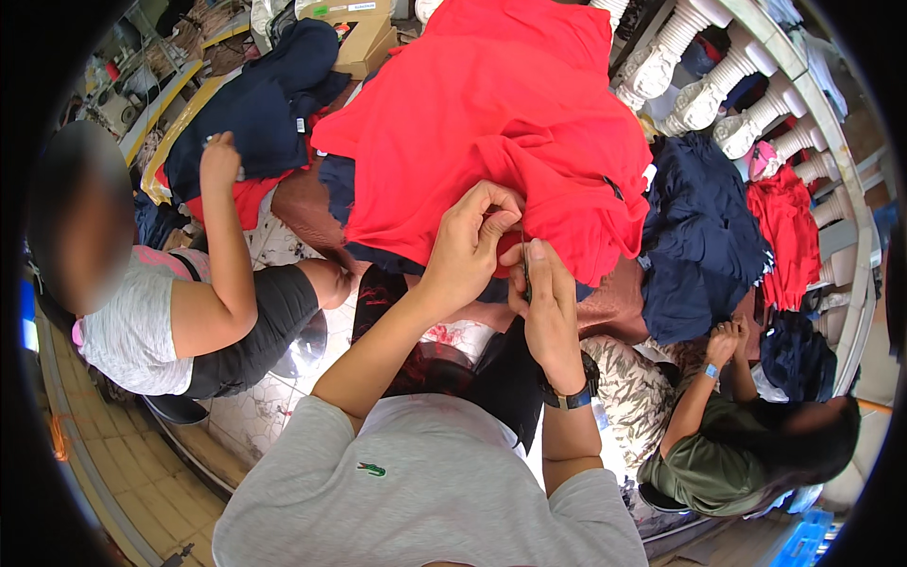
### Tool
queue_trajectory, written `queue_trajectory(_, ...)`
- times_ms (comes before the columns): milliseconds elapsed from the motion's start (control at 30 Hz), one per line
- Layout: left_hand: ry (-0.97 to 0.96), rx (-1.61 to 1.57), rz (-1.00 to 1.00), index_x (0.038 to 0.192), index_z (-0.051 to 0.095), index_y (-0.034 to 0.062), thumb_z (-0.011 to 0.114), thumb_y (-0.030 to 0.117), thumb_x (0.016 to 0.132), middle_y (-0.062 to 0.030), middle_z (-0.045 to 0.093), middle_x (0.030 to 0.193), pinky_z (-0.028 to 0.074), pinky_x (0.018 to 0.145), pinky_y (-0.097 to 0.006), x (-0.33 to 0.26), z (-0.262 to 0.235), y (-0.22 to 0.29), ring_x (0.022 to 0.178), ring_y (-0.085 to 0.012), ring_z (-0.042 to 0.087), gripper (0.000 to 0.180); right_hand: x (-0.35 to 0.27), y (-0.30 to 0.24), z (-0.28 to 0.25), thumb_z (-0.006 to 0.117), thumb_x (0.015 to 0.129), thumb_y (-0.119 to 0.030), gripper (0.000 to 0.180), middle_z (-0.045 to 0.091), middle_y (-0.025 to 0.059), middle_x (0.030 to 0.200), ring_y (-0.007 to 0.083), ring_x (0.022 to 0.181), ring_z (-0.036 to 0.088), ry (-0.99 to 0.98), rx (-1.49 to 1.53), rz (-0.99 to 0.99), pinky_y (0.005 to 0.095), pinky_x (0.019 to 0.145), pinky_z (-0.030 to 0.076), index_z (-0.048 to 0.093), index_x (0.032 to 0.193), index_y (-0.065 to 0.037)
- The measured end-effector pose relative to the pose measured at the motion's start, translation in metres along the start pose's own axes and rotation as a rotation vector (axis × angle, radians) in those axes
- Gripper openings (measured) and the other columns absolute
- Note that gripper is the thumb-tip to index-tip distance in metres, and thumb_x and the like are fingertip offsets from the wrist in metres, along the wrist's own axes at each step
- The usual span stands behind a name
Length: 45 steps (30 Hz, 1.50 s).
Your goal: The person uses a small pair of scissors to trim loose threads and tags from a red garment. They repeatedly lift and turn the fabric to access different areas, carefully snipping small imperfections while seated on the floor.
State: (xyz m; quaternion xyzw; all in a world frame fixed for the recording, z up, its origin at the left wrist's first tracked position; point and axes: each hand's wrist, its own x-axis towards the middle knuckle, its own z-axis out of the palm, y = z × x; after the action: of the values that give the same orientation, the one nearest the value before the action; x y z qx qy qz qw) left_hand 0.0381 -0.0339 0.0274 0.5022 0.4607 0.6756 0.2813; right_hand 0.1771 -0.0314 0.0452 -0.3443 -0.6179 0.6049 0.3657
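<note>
Far left: co-worker in a pale top, one hand raised at a navy pile. The pile lies on a bench, probably to be within that person's reach. Right of it, a box stands behind the work, apparently out of the way.

Centre: red garment, spread in front of the wearer over other dark cloth, its near edge toward the body. Likely laid this way to bring that edge close to the eyes and fingers. Left hand: thumb and forefinger pinched together at the near edge, presumably to keep it taut. Whether they grip the cloth or a thread of it is too fine to make out. Right hand: just beside the left, not gripping the garment in its palm; fingers closed around a slim dark tool, tip pointing up toward the pinch, so both seem to serve one spot. Watch on the right wrist.

Right: navy heap next to the garment; co-worker in an olive top, hands together; white tubes along a rail, a small red cloth before them.
</note>
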Motion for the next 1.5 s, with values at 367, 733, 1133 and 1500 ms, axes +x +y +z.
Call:
queue_trajectory(367, 0.033, 0.052, 0.034, 0.094, 0.055, -0.0018, 0.059, -0.001, 0.098, -0.0080, 0.059, 0.086, 0.046, 0.070, -0.027, 0.000, 0.002, 0.000, 0.075, -0.0130, 0.053, 0.006, 0.005, 0.004, -0.002, 0.037, 0.112, -0.039, 0.045, 0.042, -0.0003, 0.076, 0.0066, 0.056, 0.034, -0.047, 0.003, -0.014, 0.0230, 0.051, 0.026, 0.057, 0.099, -0.001)
queue_trajectory(733, 0.054, 0.010, 0.033, 0.094, 0.054, -0.0006, 0.058, 0.004, 0.102, -0.0041, 0.059, 0.087, 0.045, 0.060, -0.025, -0.002, 0.004, 0.000, 0.067, -0.0083, 0.051, 0.010, 0.008, 0.002, -0.001, 0.039, 0.112, -0.037, 0.048, 0.044, -0.0009, 0.068, 0.0058, 0.057, 0.037, 0.035, 0.014, 0.008, 0.0248, 0.049, 0.030, 0.060, 0.091, 0.001)
queue_trajectory(1133, 0.046, 0.209, 0.209, 0.091, 0.054, -0.0012, 0.059, 0.001, 0.097, -0.0130, 0.060, 0.088, 0.049, 0.068, -0.033, -0.001, 0.006, -0.004, 0.075, -0.0245, 0.061, 0.008, 0.019, 0.007, -0.008, 0.046, 0.110, -0.034, 0.045, 0.042, -0.0039, 0.060, 0.0034, 0.054, 0.037, 0.056, 0.040, -0.005, 0.0243, 0.047, 0.026, 0.060, 0.084, 0.000)
queue_trajectory(1500, -0.392, 0.431, -0.045, 0.091, 0.060, -0.0036, 0.057, -0.003, 0.091, -0.0112, 0.060, 0.078, 0.050, 0.072, -0.034, -0.015, -0.034, 0.029, 0.079, -0.0237, 0.063, 0.002, 0.021, 0.003, -0.044, 0.060, 0.103, -0.036, 0.031, 0.035, -0.0072, 0.067, 0.0027, 0.055, 0.028, 0.008, 0.269, -0.006, 0.0220, 0.049, 0.020, 0.054, 0.094, -0.007)
